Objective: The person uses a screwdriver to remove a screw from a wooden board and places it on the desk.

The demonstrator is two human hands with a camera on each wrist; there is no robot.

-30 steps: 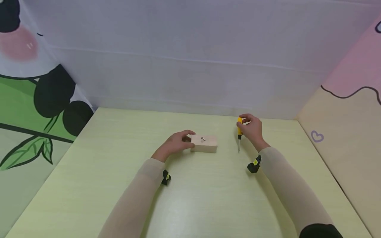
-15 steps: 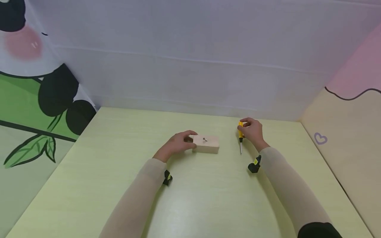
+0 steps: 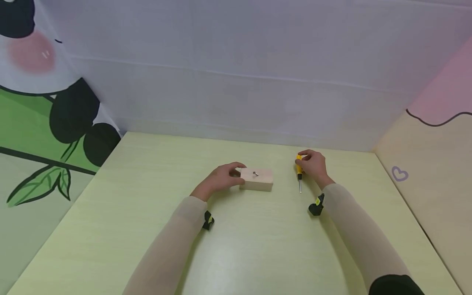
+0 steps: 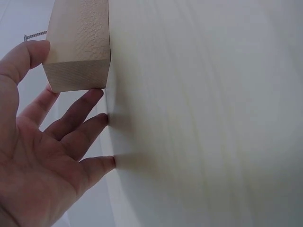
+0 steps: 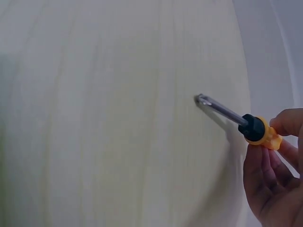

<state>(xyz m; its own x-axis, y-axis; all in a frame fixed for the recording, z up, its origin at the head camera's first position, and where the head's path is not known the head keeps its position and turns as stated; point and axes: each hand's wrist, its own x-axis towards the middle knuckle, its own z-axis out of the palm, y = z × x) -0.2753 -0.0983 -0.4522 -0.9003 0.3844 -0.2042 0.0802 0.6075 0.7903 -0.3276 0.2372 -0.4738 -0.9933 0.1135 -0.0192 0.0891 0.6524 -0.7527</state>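
A pale wooden block (image 3: 257, 180) lies on the table, and a metal screw (image 3: 255, 174) sticks up from its top face at a slant. My left hand (image 3: 220, 176) grips the block's left end, thumb on the near side and fingertips at the end; in the left wrist view the thumb presses the block's edge beside the screw (image 4: 35, 35). To the right of the block, my right hand (image 3: 312, 166) holds a yellow and black screwdriver (image 3: 299, 170) by its handle. Its shaft points down, and the tip (image 5: 202, 99) is at or very close to the tabletop.
The light wooden table (image 3: 221, 254) meets a pale cloth wall (image 3: 236, 102) just behind both hands. Printed panels stand along the left and right sides, the right one bearing a purple heart (image 3: 400, 173). A dark wrist camera (image 3: 316, 207) hangs under the right sleeve.
My right hand has come down slightly, and the screwdriver has tilted a little with it. The left hand keeps its hold on the block. The whole head view has shifted slightly.
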